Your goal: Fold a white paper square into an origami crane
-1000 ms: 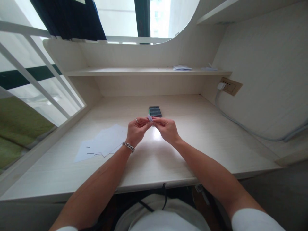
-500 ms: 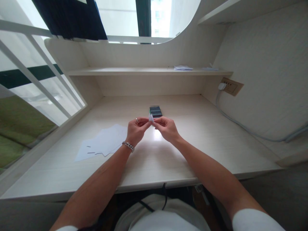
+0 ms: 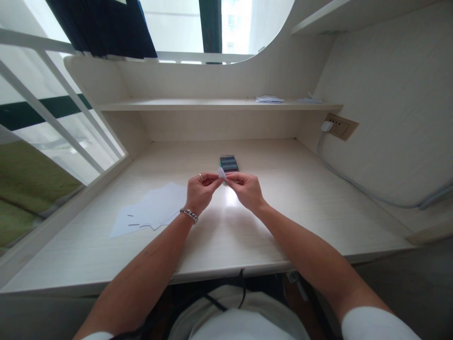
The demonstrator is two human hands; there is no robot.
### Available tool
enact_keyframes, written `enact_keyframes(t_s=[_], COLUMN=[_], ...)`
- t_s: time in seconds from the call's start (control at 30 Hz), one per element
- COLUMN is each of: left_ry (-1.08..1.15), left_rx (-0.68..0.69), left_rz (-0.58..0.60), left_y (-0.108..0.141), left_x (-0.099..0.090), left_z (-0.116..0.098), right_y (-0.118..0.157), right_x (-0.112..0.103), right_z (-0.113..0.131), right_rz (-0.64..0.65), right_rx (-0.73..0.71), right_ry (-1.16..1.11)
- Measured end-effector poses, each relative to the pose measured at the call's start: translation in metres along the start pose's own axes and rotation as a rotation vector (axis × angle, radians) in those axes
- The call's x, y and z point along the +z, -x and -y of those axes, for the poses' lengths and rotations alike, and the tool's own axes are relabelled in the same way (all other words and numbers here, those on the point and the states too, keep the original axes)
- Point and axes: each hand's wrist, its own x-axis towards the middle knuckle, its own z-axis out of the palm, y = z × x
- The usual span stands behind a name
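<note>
A small folded piece of white paper [image 3: 222, 173] is pinched between both hands above the desk, its pointed tip upward. My left hand [image 3: 200, 190], with a ring on one finger and a chain bracelet at the wrist, grips its left side between thumb and fingers. From the right, my right hand [image 3: 246, 189] pinches the other side the same way. The fingers hide the lower part of the paper. Just behind the hands lies a phone [image 3: 229, 163] with its screen lit, partly covered by them.
Several loose white paper sheets [image 3: 155, 205] overlap on the desk [image 3: 318, 208] at the left. Folded papers [image 3: 269, 99] rest on the shelf [image 3: 198, 105]. A white plug [image 3: 326, 126] sits in the wall socket [image 3: 342, 127], its grey cable [image 3: 357, 187] running along the right wall.
The two tips at the top of the folded paper have come together into one point. Both hands stay in nearly the same place, still pinching it.
</note>
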Motion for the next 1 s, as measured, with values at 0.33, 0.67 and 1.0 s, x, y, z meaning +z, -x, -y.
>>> enact_keyframes(t_s=[0.33, 0.67, 1.0], left_ry=[0.072, 0.272, 0.247], left_rx=[-0.060, -0.125, -0.177], left_rz=[0.008, 0.060, 0.154], left_y=[-0.0008, -0.0020, -0.0003], left_x=[0.0006, 0.0013, 0.0005], left_z=[-0.0027, -0.0034, -0.0012], right_y=[0.0014, 0.0023, -0.0021], right_x=[0.0000, 0.0014, -0.0016], right_z=[0.0052, 0.0070, 0.0020], right_rz=[-0.025, 0.046, 0.046], right_rx=[-0.103, -0.032, 0.081], right_ry=[0.055, 0.025, -0.054])
